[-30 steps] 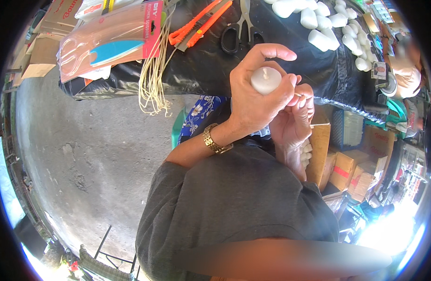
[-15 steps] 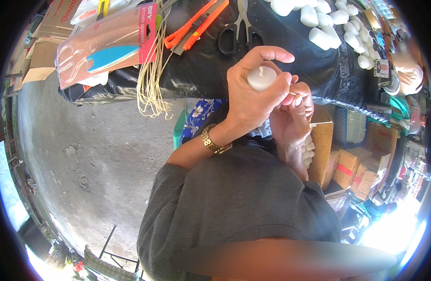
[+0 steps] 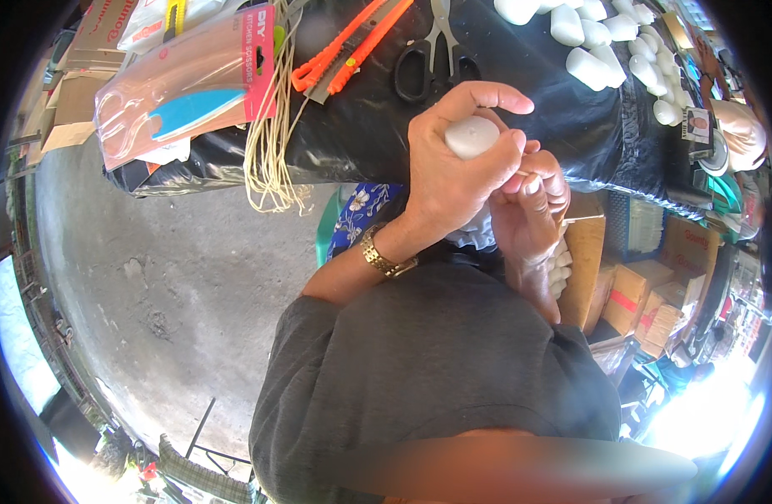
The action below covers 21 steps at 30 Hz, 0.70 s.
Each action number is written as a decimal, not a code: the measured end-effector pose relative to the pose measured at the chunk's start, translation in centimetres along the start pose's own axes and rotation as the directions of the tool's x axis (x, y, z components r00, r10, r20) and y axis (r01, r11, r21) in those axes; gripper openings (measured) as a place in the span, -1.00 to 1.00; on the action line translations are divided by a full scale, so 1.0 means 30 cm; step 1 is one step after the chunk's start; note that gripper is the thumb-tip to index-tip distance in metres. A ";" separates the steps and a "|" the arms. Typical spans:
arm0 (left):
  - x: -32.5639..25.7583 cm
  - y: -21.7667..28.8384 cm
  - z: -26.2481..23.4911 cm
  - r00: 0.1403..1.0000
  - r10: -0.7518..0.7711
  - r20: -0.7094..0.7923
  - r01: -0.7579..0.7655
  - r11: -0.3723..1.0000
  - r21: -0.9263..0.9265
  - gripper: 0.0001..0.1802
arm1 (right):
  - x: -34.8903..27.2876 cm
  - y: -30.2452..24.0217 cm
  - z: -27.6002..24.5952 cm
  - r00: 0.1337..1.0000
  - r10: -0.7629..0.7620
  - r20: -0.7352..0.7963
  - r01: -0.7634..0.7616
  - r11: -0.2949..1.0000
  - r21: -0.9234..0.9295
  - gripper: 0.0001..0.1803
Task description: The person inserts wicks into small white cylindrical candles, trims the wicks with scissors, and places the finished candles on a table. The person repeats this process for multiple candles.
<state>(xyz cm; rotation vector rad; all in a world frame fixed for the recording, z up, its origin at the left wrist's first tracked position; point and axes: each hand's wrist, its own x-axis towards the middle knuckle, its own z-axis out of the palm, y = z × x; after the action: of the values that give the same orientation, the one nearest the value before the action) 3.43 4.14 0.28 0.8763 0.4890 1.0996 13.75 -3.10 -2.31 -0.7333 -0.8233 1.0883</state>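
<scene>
One candle (image 3: 471,141) clamped in the left hand (image 3: 440,181), with wick (image 3: 472,130) now nearly flush, seemingly drawn inward, beside right hand (image 3: 530,208) pinched on a strand (image 3: 523,173).

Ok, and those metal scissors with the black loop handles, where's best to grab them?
Probably by the black loop handles, coming from the person's side: the metal scissors look to lie flat, loops spread toward the person, blades pointing away.

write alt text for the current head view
A person's left hand grips a white cylinder; the right hand, close beside it, pinches something thin and pale. Beyond, a black-covered table holds scissors, pale cords and more white pieces.
</scene>
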 end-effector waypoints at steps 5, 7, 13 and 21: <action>0.007 -0.027 0.009 0.996 0.077 -0.039 -0.075 0.996 0.051 -0.82 | -0.009 0.008 -0.003 0.999 -0.017 -0.040 0.019 0.999 0.042 -0.73; 0.013 -0.042 0.012 0.991 0.126 -0.056 -0.125 0.992 0.018 -0.82 | -0.001 0.006 -0.011 0.998 0.057 0.002 -0.056 0.971 0.234 -0.73; 0.032 -0.005 -0.046 0.963 0.267 0.038 -0.245 0.923 -0.296 -0.52 | 0.030 -0.091 -0.039 0.970 -0.210 0.123 0.243 0.856 -0.456 -0.73; -0.066 0.094 -0.107 0.997 0.071 -0.024 -0.074 0.991 -0.113 -0.60 | -0.001 -0.376 -0.063 0.922 -0.186 -0.338 -0.152 0.632 -0.760 -0.80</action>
<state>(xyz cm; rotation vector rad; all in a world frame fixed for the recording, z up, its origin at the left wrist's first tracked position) -1.28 4.00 0.55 0.7891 0.4094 1.1919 20.51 -6.71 6.19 -1.6253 -0.9429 0.4748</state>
